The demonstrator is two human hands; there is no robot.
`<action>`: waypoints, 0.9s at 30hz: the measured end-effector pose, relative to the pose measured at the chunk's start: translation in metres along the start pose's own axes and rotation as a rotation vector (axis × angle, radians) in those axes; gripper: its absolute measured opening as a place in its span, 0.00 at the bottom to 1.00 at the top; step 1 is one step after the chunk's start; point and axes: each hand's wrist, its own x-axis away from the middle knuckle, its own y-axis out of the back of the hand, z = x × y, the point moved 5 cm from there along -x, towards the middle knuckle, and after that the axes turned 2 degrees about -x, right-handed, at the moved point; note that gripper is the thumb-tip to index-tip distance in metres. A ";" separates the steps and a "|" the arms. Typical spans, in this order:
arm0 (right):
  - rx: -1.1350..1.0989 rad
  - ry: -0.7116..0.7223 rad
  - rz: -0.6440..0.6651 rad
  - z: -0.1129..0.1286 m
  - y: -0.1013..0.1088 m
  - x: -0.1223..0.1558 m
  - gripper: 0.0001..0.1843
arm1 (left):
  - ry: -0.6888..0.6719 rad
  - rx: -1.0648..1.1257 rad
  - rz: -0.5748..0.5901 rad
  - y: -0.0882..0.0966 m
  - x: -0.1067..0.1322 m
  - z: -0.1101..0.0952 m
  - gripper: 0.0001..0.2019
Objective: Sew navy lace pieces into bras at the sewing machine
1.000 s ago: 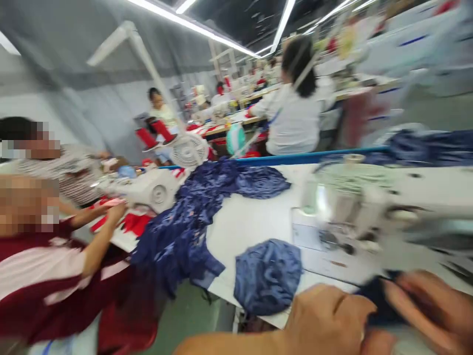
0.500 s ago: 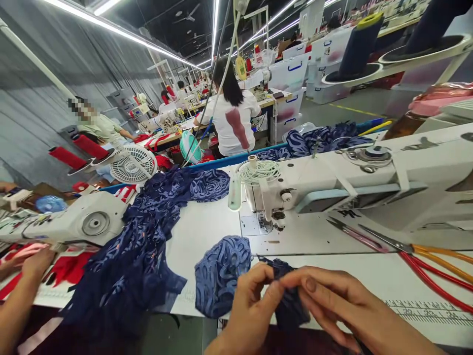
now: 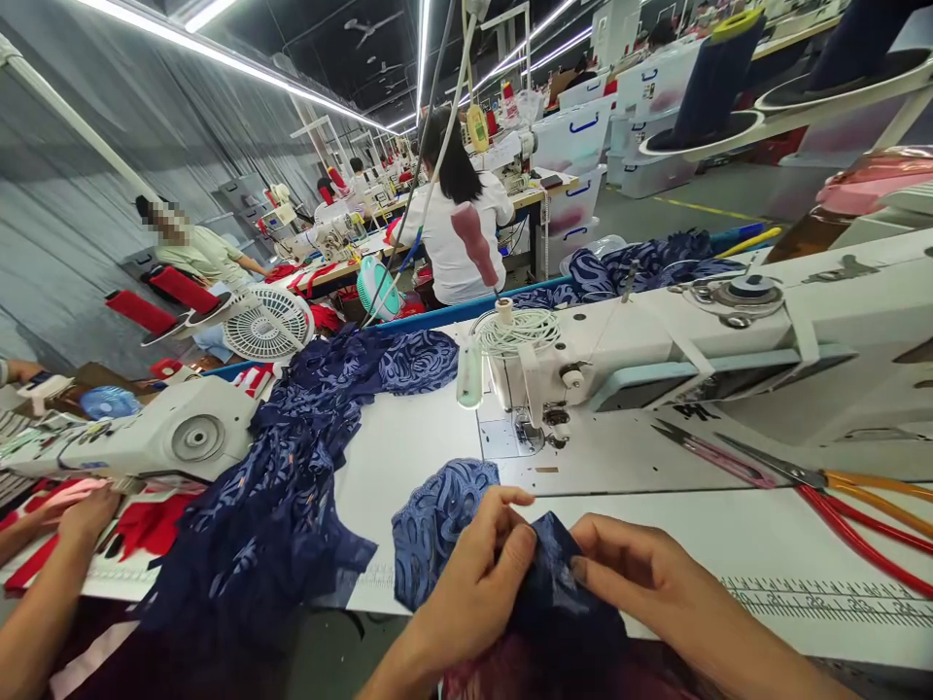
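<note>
Dark navy lace piece (image 3: pixel 558 593) pinched at table's (image 3: pixel 408 457) near edge between left hand (image 3: pixel 473 593) and right hand (image 3: pixel 641 574), both closed on it. Step judged: edges being aligned. Feeding under presser foot (image 3: pixel 543 433) calls for flat, even grip.

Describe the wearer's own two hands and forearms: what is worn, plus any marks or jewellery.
Both are bare. The left hand and right hand wear no gloves, rings or visible watch; the forearms show no sleeves as far as the frame's lower edge. Fingernails are short and unpainted. No markings show.
</note>
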 end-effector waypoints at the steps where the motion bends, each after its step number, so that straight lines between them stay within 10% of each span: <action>1: -0.055 -0.010 -0.011 -0.003 0.000 -0.001 0.15 | -0.050 -0.011 -0.030 -0.003 0.001 0.005 0.26; 3: -0.156 -0.036 -0.007 -0.009 0.000 0.000 0.14 | -0.188 -0.081 -0.116 -0.007 0.004 0.011 0.34; 7: -0.130 -0.085 0.018 -0.018 -0.001 0.003 0.14 | -0.265 -0.171 -0.266 -0.007 0.004 0.015 0.04; 12: 0.216 0.076 -0.038 -0.011 0.013 0.006 0.16 | 0.058 0.057 -0.085 -0.008 -0.008 0.024 0.12; 18: 0.215 0.042 0.005 -0.005 0.016 0.005 0.16 | 0.142 0.204 0.147 -0.025 -0.007 0.028 0.18; 23: 0.136 0.039 -0.117 -0.018 0.012 0.001 0.18 | 0.007 0.060 -0.153 -0.017 -0.007 0.027 0.07; 27: -0.045 -0.014 -0.005 -0.023 0.006 0.004 0.20 | 0.026 0.113 -0.151 -0.021 -0.006 0.029 0.10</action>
